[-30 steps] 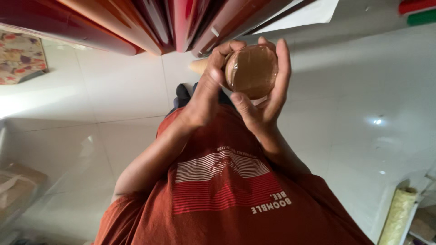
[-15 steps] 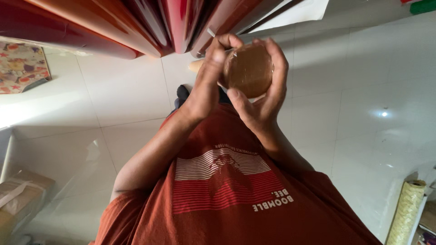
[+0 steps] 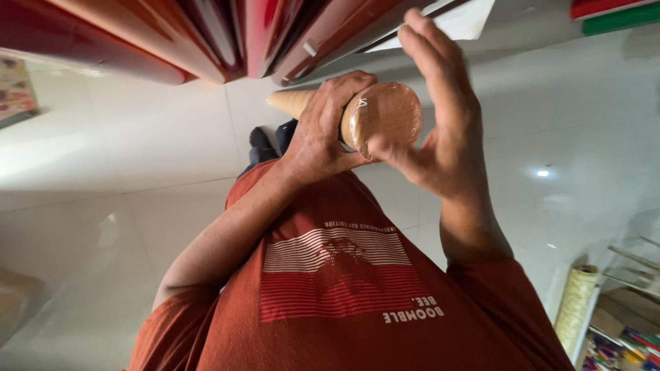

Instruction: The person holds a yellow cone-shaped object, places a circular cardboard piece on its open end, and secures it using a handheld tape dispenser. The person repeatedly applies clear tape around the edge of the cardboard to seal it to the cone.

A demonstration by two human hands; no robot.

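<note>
A tan roll [image 3: 381, 113] wrapped in clear film points its round end up at me, its far end tapering toward the floor. My left hand [image 3: 320, 134] is clenched around the roll's body just behind that end. My right hand [image 3: 440, 120] is at the roll's right side with its fingers stretched out and apart. Only its thumb tip rests on the lower rim of the wrapped end. Below the hands I see my orange-red printed T-shirt [image 3: 344, 302] and dark shoes [image 3: 265, 144].
Several red and maroon rolls [image 3: 234, 34] lean across the top, with a white sheet [image 3: 464, 17] beside them. The floor is glossy white tile [image 3: 124, 178]. A yellowish netted roll [image 3: 574, 309] and a shelf of coloured items [image 3: 629, 336] stand at the bottom right.
My right hand's fingers, earlier cupped around the roll's end, have lifted away and spread; only the thumb stays on it. The roll has come closer and tilted toward me.
</note>
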